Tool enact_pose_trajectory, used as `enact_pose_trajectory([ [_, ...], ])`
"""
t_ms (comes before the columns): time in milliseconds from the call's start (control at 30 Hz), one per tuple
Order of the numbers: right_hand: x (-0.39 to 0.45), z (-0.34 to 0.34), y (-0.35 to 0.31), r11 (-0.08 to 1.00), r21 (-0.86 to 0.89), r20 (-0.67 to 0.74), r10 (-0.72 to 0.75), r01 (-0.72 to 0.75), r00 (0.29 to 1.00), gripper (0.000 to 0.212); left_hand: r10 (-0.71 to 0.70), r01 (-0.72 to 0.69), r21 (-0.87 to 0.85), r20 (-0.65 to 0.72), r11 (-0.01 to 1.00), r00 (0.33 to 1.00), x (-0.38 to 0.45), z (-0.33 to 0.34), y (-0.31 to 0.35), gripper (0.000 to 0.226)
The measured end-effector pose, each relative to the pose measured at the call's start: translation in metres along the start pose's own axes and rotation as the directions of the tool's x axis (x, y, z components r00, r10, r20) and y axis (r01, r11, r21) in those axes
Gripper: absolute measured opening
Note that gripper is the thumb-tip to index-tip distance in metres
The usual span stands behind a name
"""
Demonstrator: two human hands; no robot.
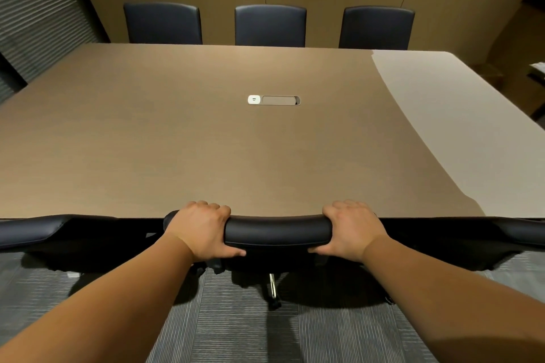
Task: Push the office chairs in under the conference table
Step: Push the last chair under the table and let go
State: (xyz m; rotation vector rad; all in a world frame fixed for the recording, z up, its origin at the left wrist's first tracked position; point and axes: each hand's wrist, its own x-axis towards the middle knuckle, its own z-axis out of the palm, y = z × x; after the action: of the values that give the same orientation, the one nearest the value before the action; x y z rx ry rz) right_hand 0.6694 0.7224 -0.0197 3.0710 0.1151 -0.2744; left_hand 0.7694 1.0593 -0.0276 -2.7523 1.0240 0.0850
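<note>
Hands grip the chair by the top of its backrest at 6 o'clock of the table: the left hand curls over the padded rim toward its left end, thumb underneath, and the right hand does the same toward the right end, so both wrap the rim and neither lies flat. The backrest top sits at the table's near edge, which suggests the seat is already well under. This chair should roll easily on its casters across the low carpet, though it will likely swivel if one side is pushed harder, so the wide two-handed hold on the firm, smooth rim is the sensible place to take it. Neighbouring chairs at 8 o'clock and 4 o'clock show only dark backrest tops, cut off by the frame edges. Three more chairs stand tucked in at 12 o'clock. Seat, armrests and most of the base are hidden in shadow below the backrest; a chrome leg shows, perhaps part of the base. Whether the armrests clear the table cannot be told.
</note>
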Motion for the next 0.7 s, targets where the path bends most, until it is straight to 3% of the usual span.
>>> enact_pose_trajectory([
  [200,-0.007,-0.003,-0.003,0.999,0.018,0.056,0.038,-0.039,0.998,0.080,-0.019,0.021,-0.037,0.064,0.999,0.998,-0.004,-0.005,0.004,0.088],
  [367,-0.014,-0.012,-0.006,0.995,0.064,0.121,0.064,-0.072,0.991,0.112,-0.026,0.046,-0.125,0.156,0.991,0.987,-0.009,-0.016,0.006,0.118],
  [467,-0.025,-0.021,-0.012,0.987,0.139,0.072,0.076,-0.086,0.994,0.126,-0.038,0.065,-0.215,0.130,0.974,0.991,-0.016,-0.028,0.009,0.136],
  [700,-0.041,-0.071,-0.029,0.949,0.272,-0.111,0.197,-0.160,0.974,0.118,-0.142,0.120,-0.404,-0.026,0.907,0.989,-0.015,-0.089,0.013,0.129],
])
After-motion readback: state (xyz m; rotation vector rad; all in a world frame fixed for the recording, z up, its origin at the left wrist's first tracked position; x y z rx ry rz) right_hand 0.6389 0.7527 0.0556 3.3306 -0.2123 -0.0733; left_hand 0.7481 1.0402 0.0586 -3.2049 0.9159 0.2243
